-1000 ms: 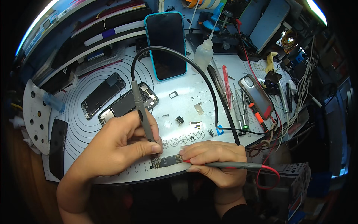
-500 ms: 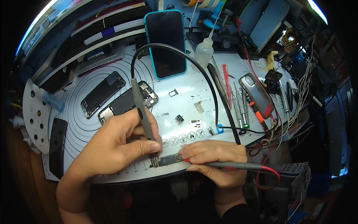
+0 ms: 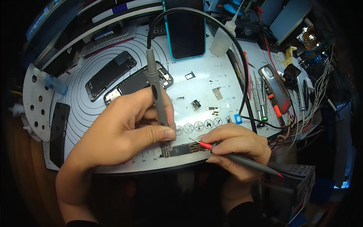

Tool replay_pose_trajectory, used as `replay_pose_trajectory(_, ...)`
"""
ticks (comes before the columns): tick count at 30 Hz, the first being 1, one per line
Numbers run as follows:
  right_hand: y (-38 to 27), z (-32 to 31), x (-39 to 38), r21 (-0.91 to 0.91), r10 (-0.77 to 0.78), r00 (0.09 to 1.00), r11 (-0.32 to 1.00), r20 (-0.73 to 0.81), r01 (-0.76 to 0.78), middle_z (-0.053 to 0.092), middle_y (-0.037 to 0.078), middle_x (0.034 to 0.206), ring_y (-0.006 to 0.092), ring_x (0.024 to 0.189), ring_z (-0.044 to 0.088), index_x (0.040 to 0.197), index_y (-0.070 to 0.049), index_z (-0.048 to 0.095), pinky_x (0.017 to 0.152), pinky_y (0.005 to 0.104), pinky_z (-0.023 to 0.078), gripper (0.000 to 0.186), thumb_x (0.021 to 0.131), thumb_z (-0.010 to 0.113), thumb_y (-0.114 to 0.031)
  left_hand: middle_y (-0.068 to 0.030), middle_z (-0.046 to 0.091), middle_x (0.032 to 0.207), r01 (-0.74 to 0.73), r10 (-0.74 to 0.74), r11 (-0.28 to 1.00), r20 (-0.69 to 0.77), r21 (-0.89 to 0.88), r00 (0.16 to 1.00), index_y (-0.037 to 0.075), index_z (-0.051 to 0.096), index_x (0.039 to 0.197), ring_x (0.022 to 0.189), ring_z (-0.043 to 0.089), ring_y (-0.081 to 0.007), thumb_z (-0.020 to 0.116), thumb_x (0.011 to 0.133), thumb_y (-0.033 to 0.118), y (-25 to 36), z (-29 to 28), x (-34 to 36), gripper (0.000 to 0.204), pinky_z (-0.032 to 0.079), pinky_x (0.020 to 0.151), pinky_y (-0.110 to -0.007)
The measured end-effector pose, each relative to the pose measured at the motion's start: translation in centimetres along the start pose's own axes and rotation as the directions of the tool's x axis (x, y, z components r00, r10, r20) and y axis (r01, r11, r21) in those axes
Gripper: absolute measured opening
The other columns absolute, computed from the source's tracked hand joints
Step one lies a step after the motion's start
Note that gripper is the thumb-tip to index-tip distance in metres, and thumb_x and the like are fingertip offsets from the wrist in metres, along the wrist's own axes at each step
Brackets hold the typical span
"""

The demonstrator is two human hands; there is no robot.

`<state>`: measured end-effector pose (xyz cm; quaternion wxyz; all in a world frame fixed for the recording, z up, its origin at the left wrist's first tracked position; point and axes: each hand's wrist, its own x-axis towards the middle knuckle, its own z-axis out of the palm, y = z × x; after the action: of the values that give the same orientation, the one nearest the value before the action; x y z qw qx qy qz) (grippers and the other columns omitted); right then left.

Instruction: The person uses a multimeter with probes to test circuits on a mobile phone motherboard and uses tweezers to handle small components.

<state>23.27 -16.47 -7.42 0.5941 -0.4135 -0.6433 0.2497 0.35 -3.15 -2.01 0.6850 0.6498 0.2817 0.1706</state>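
My left hand (image 3: 126, 132) is closed round a grey test probe (image 3: 158, 99) with a black cable, held nearly upright. Its tip is hidden by my fingers, over the left end of a narrow phone logic board (image 3: 179, 150). That board lies on the white mat near its front edge. In a pinch, my right hand (image 3: 244, 147) has a grey test probe with a red collar (image 3: 206, 145). The bare metal point shows beside the board's right part, apparently just above it. Some of the right fingers are at the board's right end; whether they touch it is unclear.
An opened phone (image 3: 140, 81) and a screen part (image 3: 110, 75) lie beyond my left hand. Small metal parts (image 3: 196, 104) dot the mat (image 3: 189, 90). A blue-cased phone (image 3: 186, 34) stands behind. Screwdrivers (image 3: 273, 102) and a phone case (image 3: 274, 85) are at the right. The black cable arches overhead.
My right hand has drawn the red probe's tip off the board and tilted it, so the metal point now shows. My left hand keeps its hold. The whole view has shifted.
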Motion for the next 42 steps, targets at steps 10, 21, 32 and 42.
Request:
replay_pose_trajectory(10,0.74,0.3,-0.31,-0.075,-0.037,0.999,0.996,0.035,0.04,0.08,0.018,0.092,0.0351,0.096,0.083,0.092,0.001,0.075,0.084,0.0396,0.066,0.022,0.072,0.081,0.007,-0.0159,0.077,0.095,0.012,-0.012,1.0,-0.012,-0.003,1.0,0.001,0.058,0.108,0.091,0.074,-0.0179,0.076,0.094,0.0,-0.1,0.1,0.0,0.022,0.056,0.083,-0.03)
replay_pose_trajectory(21,0.43,-0.31,0.13,-0.107,-0.02,0.994,0.994,0.106,0.031,0.08,0.018,0.094,0.0343,0.094,0.083,0.093,0.0,0.074,0.082,0.0376,0.066,0.025,0.071,0.082,0.01,-0.014,0.075,0.092,0.014,-0.014,1.0,-0.025,-0.009,1.0,0.0,0.06,0.106,0.089,0.073,-0.0171,0.076,0.093,-0.002,-0.03,0.18,0.0,0.021,0.057,0.083,-0.03)
replay_pose_trajectory(32,0.51,-0.25,0.13,-0.107,-0.036,0.994,0.993,0.105,0.047,0.08,0.019,0.095,0.0341,0.095,0.083,0.094,0.001,0.074,0.083,0.0375,0.066,0.027,0.071,0.083,0.011,-0.0142,0.075,0.092,0.036,-0.036,0.999,-0.014,-0.011,0.999,0.0,0.06,0.105,0.089,0.073,-0.0164,0.076,0.092,-0.002,0.25,0.13,0.07,0.02,0.057,0.083,-0.029)
replay_pose_trajectory(42,0.34,-0.45,0.24,-0.108,-0.018,0.992,0.994,0.128,0.032,0.08,0.019,0.095,0.034,0.095,0.083,0.094,0.0,0.074,0.083,0.0374,0.066,0.027,0.071,0.082,0.012,-0.0139,0.076,0.093,0.027,-0.028,0.999,-0.012,-0.016,1.0,0.001,0.061,0.105,0.089,0.073,-0.0159,0.075,0.093,-0.003,0.17,0.15,0.07,0.019,0.057,0.084,-0.029)
